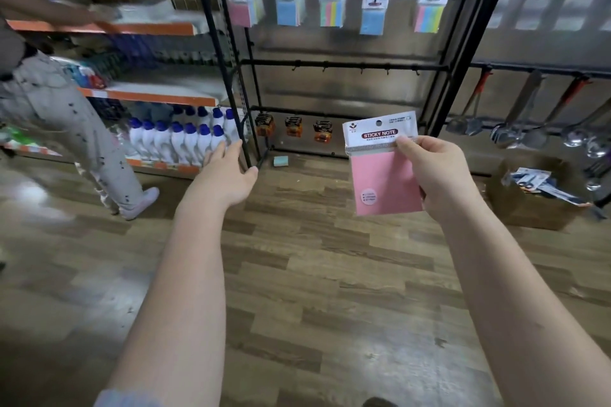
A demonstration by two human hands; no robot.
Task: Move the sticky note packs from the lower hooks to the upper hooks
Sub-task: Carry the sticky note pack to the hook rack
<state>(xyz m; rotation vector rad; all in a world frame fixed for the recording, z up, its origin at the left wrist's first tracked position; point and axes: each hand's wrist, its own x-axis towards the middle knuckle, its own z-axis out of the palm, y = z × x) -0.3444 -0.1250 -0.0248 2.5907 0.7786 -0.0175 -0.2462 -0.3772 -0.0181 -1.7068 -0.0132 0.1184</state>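
Fingers (pixel 405 145) of right hand (pixel 436 175) pinching pink sticky note pack (pixel 383 175) at its header, hang hole left free, probably for hooking. Left hand (pixel 228 172) spread loose, holding nothing. Beyond, middle hooks (pixel 362 69) bare; upper hooks hidden behind five hung packs (pixel 332 5). Small block on floor (pixel 281 160), too blurred to name. Lowest rail's dark packets (pixel 293 126) unreadable.

Both arms reach forward, left hand (pixel 228 172) flat with straight fingers, right hand (pixel 436 175) in a pinching grip
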